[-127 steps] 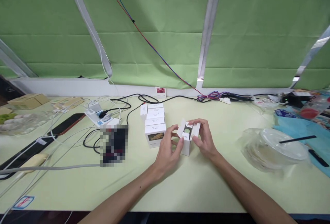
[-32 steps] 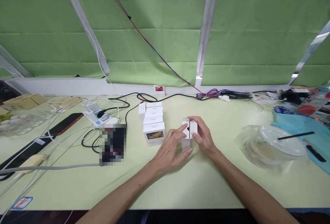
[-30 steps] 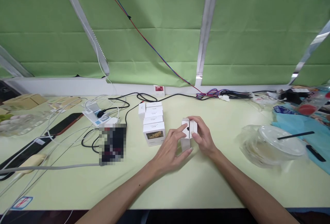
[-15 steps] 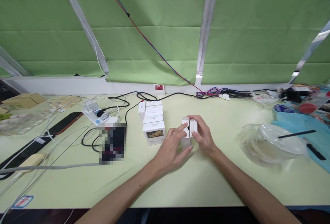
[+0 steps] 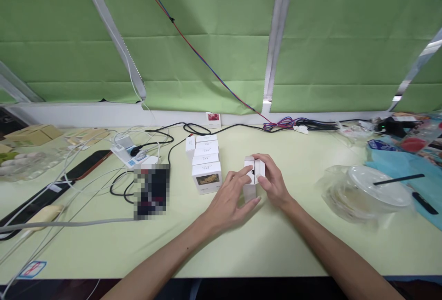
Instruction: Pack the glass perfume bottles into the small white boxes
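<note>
A small white cardboard box stands on the table in front of me, its top flaps raised and a dark opening or cut-out showing. My left hand has its fingertips on the box's left side and top, the thumb stretched along the near face. From the right, my right hand grips the box, its thumb by a raised flap and its fingers behind. What lies inside cannot be made out. Left of my hands is a row of several white boxes; the nearest bears a dark picture with yellow.
Left are a pixelated dark object, a white power strip and tangled cables. A lidded round container in clear plastic stands right, near a blue sheet. A small box with a red picture is at the back.
The hands and the box stay nearly in place. The left fingers have shifted only slightly on the box, and the whole view has moved a little.
</note>
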`<state>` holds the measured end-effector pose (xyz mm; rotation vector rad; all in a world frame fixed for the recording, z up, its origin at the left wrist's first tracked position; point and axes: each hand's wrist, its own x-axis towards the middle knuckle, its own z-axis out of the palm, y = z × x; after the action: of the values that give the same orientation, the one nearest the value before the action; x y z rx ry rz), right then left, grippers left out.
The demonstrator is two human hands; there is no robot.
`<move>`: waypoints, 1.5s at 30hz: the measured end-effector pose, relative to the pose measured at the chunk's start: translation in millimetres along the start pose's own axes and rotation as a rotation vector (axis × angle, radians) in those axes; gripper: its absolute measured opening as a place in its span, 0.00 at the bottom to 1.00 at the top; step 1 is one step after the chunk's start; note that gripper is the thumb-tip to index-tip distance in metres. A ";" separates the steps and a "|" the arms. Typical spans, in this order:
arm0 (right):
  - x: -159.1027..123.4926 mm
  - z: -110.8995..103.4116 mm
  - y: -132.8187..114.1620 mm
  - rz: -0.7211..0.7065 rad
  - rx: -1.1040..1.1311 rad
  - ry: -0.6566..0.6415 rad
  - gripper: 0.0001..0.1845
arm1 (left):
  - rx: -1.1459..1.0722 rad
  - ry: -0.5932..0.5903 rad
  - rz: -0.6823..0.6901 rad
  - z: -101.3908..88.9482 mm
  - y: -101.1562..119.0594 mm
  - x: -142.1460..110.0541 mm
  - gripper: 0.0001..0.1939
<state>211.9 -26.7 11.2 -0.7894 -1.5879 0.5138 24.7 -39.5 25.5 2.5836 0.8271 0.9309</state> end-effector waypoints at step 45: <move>-0.2 -1.1 0.9 0.000 0.006 -0.045 0.23 | -0.384 0.193 -0.299 3.6 -2.2 2.6 0.15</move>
<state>213.2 -26.3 10.5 -0.7781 -1.6268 0.5399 27.7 -36.4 23.1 2.0054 0.9448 1.1285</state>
